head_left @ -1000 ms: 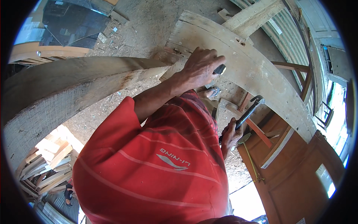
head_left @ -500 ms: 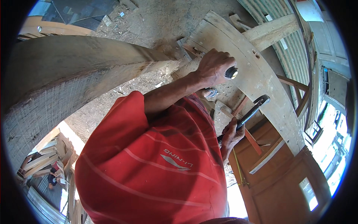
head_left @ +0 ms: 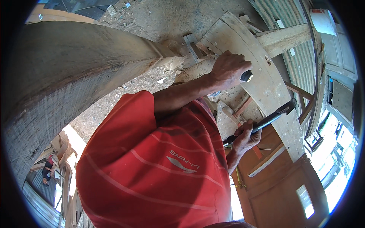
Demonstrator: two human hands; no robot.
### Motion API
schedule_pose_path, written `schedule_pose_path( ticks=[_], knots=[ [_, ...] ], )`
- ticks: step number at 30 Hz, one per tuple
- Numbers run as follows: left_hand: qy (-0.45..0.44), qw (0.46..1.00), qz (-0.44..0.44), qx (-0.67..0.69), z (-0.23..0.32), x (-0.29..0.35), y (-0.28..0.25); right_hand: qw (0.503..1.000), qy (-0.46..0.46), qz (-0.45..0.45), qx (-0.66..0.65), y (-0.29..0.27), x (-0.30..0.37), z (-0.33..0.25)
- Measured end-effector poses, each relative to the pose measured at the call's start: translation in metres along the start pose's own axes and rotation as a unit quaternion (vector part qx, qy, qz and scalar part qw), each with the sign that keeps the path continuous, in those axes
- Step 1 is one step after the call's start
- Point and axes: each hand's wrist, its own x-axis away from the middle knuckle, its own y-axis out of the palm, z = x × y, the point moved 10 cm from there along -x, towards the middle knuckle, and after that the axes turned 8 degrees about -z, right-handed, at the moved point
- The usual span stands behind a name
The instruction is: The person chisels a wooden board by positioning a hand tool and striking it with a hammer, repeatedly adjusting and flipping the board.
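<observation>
My left hand [head_left: 230, 70] is closed in a fist round a tool handle [head_left: 246, 76], whose black end with a pale centre sticks out. The rest of that tool is hidden by the hand. Beneath the fist lies a wide, pale, curved wooden board [head_left: 273, 85] with a small dark hole. My right hand [head_left: 245, 140] grips a hammer [head_left: 268, 120] by its dark handle. Its grey shaft and curved metal head reach over the right part of the board, apart from the left hand.
A thick wooden beam [head_left: 95, 49] arches across the left. Corrugated sheeting [head_left: 294, 49] lies beyond the board, with a timber crosspiece [head_left: 285, 38] near it. A brown wooden panel [head_left: 277, 190] stands lower right. Another person [head_left: 47, 171] is far off at lower left, among stacked wood.
The hammer head has moved to the right, away from my left hand, and my right hand has shifted right with it. My left fist keeps its grip; the whole view has shifted slightly.
</observation>
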Motion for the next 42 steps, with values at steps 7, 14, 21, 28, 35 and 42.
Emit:
schedule_pose_path(
  ticks=[7, 14, 21, 28, 35, 42],
  knots=[
    [0.013, 1.0, 0.016, 0.0, 0.001, 0.001, -0.002, 1.0, 0.005, -0.017, 0.012, 0.01, -0.002, 0.003],
    [0.007, 1.0, 0.013, 0.004, 0.0, -0.002, -0.003, 0.999, 0.028, -0.027, 0.033, 0.019, -0.002, 0.008],
    [-0.018, 1.0, 0.014, 0.008, -0.006, -0.006, 0.0, 0.994, -0.084, 0.058, -0.043, 0.012, -0.003, -0.025],
    [-0.033, 0.999, 0.025, 0.022, -0.008, -0.011, -0.005, 0.967, 0.022, -0.107, 0.229, 0.067, -0.015, 0.031],
    [-0.039, 0.999, 0.029, -0.011, -0.008, -0.01, -0.004, 0.99, -0.074, 0.072, -0.091, 0.015, -0.019, -0.018],
    [-0.059, 0.998, -0.012, 0.01, -0.017, -0.012, 0.006, 0.987, 0.052, -0.056, 0.139, 0.064, 0.001, 0.048]
  ],
)
